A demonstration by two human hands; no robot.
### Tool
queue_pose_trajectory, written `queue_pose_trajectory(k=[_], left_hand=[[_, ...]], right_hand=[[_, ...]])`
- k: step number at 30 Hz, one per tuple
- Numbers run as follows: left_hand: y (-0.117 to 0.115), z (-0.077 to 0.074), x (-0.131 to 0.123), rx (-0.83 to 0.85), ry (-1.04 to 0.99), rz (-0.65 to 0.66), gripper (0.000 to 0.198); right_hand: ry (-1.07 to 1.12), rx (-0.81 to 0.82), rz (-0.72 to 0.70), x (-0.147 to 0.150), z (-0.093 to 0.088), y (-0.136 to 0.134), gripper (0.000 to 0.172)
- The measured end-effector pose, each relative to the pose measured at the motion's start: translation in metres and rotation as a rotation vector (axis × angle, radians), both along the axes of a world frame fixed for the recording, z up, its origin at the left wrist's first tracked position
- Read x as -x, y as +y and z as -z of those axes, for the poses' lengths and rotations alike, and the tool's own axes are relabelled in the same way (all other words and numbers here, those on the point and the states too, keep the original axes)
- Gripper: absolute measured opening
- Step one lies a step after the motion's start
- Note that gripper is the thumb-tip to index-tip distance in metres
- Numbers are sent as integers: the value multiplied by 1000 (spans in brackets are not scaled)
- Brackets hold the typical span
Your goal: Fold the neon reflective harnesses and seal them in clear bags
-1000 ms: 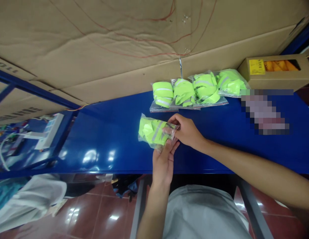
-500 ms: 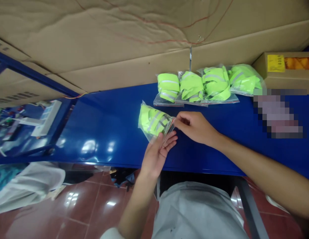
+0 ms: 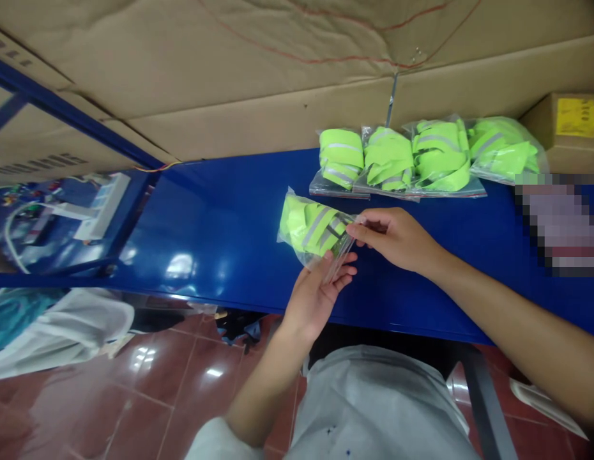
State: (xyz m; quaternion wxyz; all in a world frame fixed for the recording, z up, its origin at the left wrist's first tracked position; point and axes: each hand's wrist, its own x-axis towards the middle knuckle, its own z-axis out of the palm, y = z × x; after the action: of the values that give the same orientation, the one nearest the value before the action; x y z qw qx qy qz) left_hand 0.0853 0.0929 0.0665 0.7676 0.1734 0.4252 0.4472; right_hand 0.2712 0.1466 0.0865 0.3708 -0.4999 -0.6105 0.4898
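A clear zip bag (image 3: pixel 311 227) holds a bundle of neon yellow-green reflective strap with grey stripes and a dark piece. My left hand (image 3: pixel 316 287) grips its lower edge, thumb on top and fingers beneath. At the bag's right end, the opening edge is pinched between the thumb and fingers of my right hand (image 3: pixel 390 236). The bag is held just over the blue table (image 3: pixel 220 217). Behind my right hand lies a row of several similar bags of yellow-green strap (image 3: pixel 389 160).
Cardboard (image 3: pixel 239 134) walls the back of the table. A box with a yellow label (image 3: pixel 575 117) stands at the far right, near a pixelated patch. At left are a blue frame post (image 3: pixel 86 105), a white power strip (image 3: pixel 105 204) and another person's white garment (image 3: pixel 93 319).
My right hand's pinch has shifted slightly along the bag's opening edge. Both hands keep hold of the bag. The whole view has shifted a little, and the row of bags sits further right.
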Motion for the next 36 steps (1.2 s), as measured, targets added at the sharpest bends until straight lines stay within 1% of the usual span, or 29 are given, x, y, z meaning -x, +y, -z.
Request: queue_pose_trajectory(k=[2,3,4,6,8,11,13,15,17,20,22,23,24,25,27,28,29,30,32,33,34,35,36], left_hand=[[-3,-1,3,98,-70,91,34],[-5,-1,5,127,-93,120,33],[-6,-1,6,133,-107,126,30],[-8,0,8,93,-103,90,23],[-8,1,10,42,-63,90,22],[-4,-2,15,18,11,218,33],[-3,-6,21,33,31,302,40],[-2,-9,26,56,22,354,43],[-2,-9,29,77,5,379,44],[-6,-5,31,79,4,375,43],[-12,-4,32,73,-3,370,41],[-16,-5,34,65,-11,389,41],[-21,-9,37,47,-12,443,40],[-27,-15,41,17,11,526,39],[-35,-36,49,-108,149,712,32],[-37,-49,53,-190,278,744,27],[-35,-62,55,-301,411,699,22],[-30,-74,55,-411,505,598,18],[-7,-93,49,-595,576,360,20],[10,-97,42,-655,582,308,22],[29,-99,34,-696,590,298,30],[48,-97,25,-745,630,378,34],[67,-94,17,-817,704,596,32]], right_hand=[[112,112,20,-1,4,3,47],[151,165,29,-1,6,4,46],[167,205,32,-1,7,5,46],[153,243,18,-1,8,5,47],[94,232,9,-2,7,5,48],[2,201,31,-7,6,6,51],[-26,213,23,-11,6,7,51],[-26,241,-4,-14,7,8,47],[-18,254,-27,-16,7,8,44],[8,252,-37,-15,6,7,42],[25,233,-11,-15,4,7,41],[32,223,11,-16,3,8,41],[37,216,38,-17,3,9,41],[34,209,57,-19,3,10,41],[-16,174,42,-25,2,11,41],[-68,132,7,-28,0,10,41],[-131,73,-38,-30,-2,8,41],[-193,9,-93,-33,-5,5,41],[-275,-101,-201,-36,-13,-1,39],[-288,-136,-245,-37,-17,-4,38],[-288,-161,-283,-38,-21,-7,36],[-283,-179,-309,-40,-25,-8,34],[-280,-187,-323,-42,-26,-9,32]])
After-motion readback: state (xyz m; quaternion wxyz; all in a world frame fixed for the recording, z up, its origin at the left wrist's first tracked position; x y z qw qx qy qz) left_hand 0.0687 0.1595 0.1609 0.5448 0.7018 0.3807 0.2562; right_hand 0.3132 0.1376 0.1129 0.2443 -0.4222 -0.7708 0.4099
